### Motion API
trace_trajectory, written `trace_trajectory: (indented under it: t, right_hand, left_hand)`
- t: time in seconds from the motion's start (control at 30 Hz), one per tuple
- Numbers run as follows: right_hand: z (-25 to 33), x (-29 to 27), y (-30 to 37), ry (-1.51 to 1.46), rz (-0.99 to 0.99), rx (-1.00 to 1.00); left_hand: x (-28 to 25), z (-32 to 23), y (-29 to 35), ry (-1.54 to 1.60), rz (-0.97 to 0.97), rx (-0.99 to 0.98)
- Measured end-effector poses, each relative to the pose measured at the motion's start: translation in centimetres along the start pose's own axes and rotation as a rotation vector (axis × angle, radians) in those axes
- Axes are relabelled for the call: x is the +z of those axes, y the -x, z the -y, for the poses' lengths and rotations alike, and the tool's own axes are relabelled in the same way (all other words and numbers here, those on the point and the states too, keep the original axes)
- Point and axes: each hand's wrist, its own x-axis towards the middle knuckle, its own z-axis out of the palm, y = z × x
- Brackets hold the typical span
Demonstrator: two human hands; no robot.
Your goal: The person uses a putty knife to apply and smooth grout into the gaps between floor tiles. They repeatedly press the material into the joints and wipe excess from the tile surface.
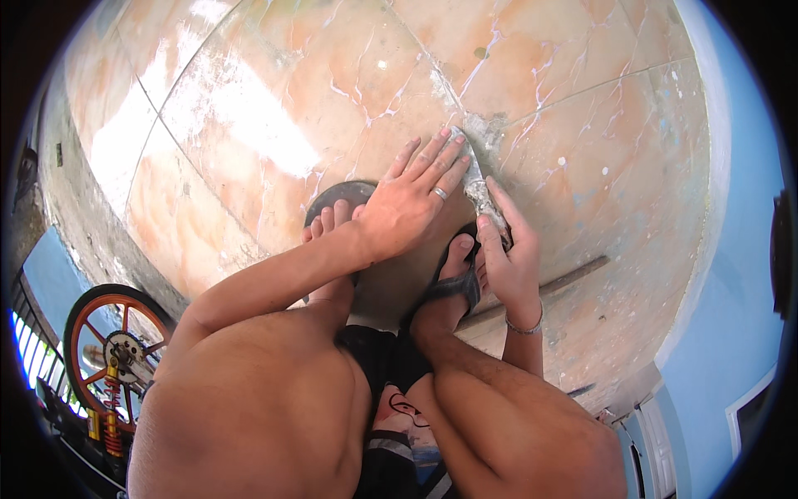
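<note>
"Tool [475,175] location?"

"Grey, crusted, blade-like; it lay just above and right of frame centre, tip at a whitish patch [488,131] beside a tile joint [443,81]."

"Grip?"

"Right hand [510,254] was clamped on its lower end, thumb and fingers along it. Left hand [413,204] was spread, fingers apart, fingertips along the left edge; pressure could not be told."

"Edges and room?"

"Tiled floor [582,158] stretched widely above, to the blue wall [748,241] at far right. Sandalled right foot [436,314] bounded the lower side; dark strip [573,275] lay right of it."
</note>
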Motion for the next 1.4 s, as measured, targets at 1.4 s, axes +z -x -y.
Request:
trace_trajectory:
  t: [1.4]
  right_hand:
    - [1.6,3.5,-1.8,0.232,-0.144,-0.029]
  left_hand:
    - [0.6,1.2,-2.6,-0.065,-0.179,0.003]
